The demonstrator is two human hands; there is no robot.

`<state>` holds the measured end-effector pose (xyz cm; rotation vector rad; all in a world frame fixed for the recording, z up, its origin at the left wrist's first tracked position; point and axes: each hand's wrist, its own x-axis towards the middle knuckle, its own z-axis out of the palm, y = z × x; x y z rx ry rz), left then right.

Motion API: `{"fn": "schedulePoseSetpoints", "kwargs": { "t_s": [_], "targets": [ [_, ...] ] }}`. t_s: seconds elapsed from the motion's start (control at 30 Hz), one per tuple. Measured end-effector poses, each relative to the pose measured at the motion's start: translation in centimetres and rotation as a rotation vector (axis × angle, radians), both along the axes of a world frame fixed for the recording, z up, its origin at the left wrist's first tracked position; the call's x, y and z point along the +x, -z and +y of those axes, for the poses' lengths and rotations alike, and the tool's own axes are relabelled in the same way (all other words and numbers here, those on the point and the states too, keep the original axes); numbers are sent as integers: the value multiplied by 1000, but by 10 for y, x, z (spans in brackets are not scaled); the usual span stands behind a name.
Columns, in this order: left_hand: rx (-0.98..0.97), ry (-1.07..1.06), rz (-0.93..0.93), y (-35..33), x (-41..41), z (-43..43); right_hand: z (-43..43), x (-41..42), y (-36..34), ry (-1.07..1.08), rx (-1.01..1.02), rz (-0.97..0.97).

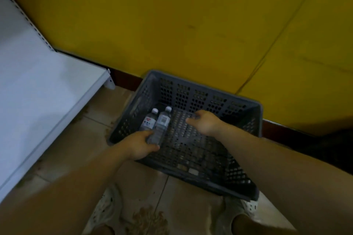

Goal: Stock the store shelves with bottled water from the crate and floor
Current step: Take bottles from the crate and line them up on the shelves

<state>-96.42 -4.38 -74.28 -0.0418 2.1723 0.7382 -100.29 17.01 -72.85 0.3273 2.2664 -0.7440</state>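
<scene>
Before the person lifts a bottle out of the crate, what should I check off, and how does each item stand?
1. Grip: ok. The left hand curls round the lower end of the right bottle.
2. Other bottle free: cannot tell. The left bottle lies against the first, its base hidden behind that hand.
3. Right hand free: ok. It hovers open inside the crate, holding nothing.
4. Caps on: ok. Both bottles show white caps.
5. Shelf space: ok. The white shelf left of the crate shows bare board.
6. Floor stock: cannot tell. No bottles show on the floor.
</scene>
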Motion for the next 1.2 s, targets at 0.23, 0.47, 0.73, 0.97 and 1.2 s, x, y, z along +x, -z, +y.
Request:
{"fn": "schedulePoseSetpoints", "kwargs": {
  "t_s": [0.23, 0.47, 0.73, 0.97, 1.2],
  "targets": [
    [-25, -93, -124, 116, -71, 2, -25, -74, 116, -30, -101, -6],
    [-30, -159, -226, 185, -103, -3, -84, -117, 248, 213, -260, -68],
    [37, -190, -218, 191, -105, -10, -94, -108, 273, 709, -479, 79],
    [361, -377, -311, 100, -75, 10, -51, -60, 146, 874, -960, 221],
    [701, -372, -55, -52, 5, 21, -35, 20, -28, 765, -1261, 538]
  ]
}}
